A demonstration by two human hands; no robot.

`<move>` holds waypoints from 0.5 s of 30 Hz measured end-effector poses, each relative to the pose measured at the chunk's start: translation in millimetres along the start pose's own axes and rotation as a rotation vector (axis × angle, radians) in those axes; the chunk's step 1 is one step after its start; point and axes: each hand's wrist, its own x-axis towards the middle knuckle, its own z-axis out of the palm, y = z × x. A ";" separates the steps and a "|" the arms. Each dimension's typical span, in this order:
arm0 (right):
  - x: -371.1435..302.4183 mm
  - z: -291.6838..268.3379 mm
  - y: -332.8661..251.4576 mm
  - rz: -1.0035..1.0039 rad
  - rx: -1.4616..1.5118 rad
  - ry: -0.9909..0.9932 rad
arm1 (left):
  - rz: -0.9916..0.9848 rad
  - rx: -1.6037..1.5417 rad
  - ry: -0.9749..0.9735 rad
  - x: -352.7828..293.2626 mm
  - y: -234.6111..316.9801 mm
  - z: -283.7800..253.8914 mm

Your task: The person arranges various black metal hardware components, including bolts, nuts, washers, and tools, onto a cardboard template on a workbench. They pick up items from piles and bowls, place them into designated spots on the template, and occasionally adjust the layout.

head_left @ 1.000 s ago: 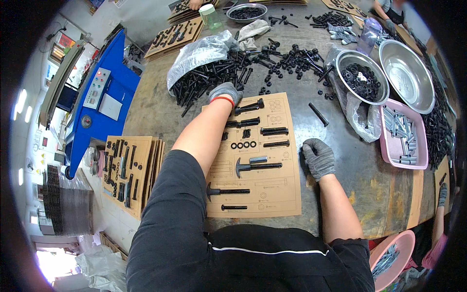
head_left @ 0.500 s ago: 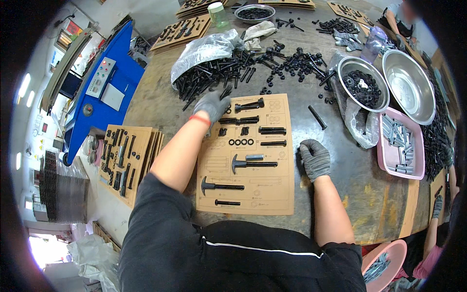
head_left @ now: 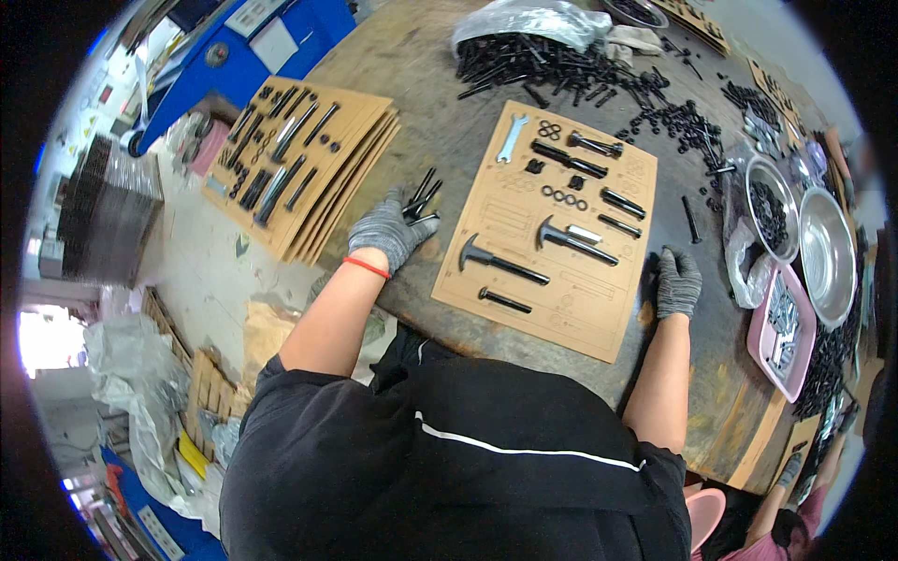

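My left hand (head_left: 388, 234), in a grey glove, is closed around several black bolts (head_left: 423, 198) whose shanks stick out past the fingers. It hovers near the table edge, between a stack of filled cardboard sheets (head_left: 369, 140) and a single cardboard sheet (head_left: 458, 276). On that single sheet lie a silver open-end wrench (head_left: 511, 138), small black rings (head_left: 564, 198), black bolts (head_left: 505, 300), two T-headed black parts (head_left: 500, 265) and a short silver tube (head_left: 584, 234). My right hand (head_left: 678, 282), also gloved, rests beside the sheet's right edge with fingers curled; their inner side is hidden.
Beyond the sheet spreads a heap of black bolts (head_left: 524, 70) by a plastic bag (head_left: 528, 21). One loose bolt (head_left: 690, 220) lies to the right. Farther right stand two steel bowls (head_left: 793, 238) (head_left: 847, 266) and a pink basket (head_left: 756, 341) with silver tubes. A co-worker's gloved hand (head_left: 790, 469) shows lower right.
My left hand has come back from the bolt heap to the left of the sheet, bolts in its grip. The wrench is now uncovered. The view has swung left; my right hand stays beside the sheet.
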 end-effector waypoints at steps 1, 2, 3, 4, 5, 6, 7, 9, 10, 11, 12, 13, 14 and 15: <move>-1.6 1.6 -3.4 0.022 0.034 0.019 | -0.016 -0.033 0.018 -1.9 -6.2 -0.1; 3.0 0.9 11.8 -0.046 0.028 0.050 | -0.022 -0.065 0.035 -2.6 -12.5 -0.3; 3.7 0.1 9.4 0.016 0.030 0.050 | -0.004 -0.132 0.039 -1.6 -22.2 -0.5; 3.3 -1.8 7.1 0.079 0.031 0.054 | 0.016 -0.198 0.043 0.2 -33.6 1.0; 0.4 -1.3 -1.5 0.145 0.035 0.060 | 0.039 -0.259 0.047 3.1 -44.9 3.2; -2.7 -0.3 -10.1 0.142 0.032 0.057 | 0.123 -0.281 0.201 6.3 -56.4 10.3; -5.2 1.8 -19.6 0.071 0.012 0.031 | 0.189 -0.283 0.206 8.6 -66.7 13.8; -15.2 11.0 -47.9 -0.061 -0.030 -0.012 | 0.331 -0.284 0.210 7.3 -73.8 10.2; -22.4 21.5 -65.1 -0.262 -0.131 -0.038 | 0.387 -0.242 0.305 4.9 -70.6 9.6; -29.1 34.2 -80.5 -0.301 -0.156 -0.102 | 0.339 -0.213 0.329 5.7 -66.1 10.0; -37.9 48.2 -104.2 -0.552 -0.289 -0.163 | 0.295 -0.185 0.351 9.3 -61.3 11.3; -54.9 67.5 -134.6 -0.443 -0.227 -0.302 | 0.247 -0.150 0.376 13.9 -58.0 11.2; -61.5 85.5 -155.1 -0.590 -0.318 -0.404 | 0.207 -0.078 0.352 27.1 -58.0 16.3; -66.1 108.9 -171.0 -0.714 -0.366 -0.490 | 0.188 -0.046 0.331 35.5 -54.1 16.9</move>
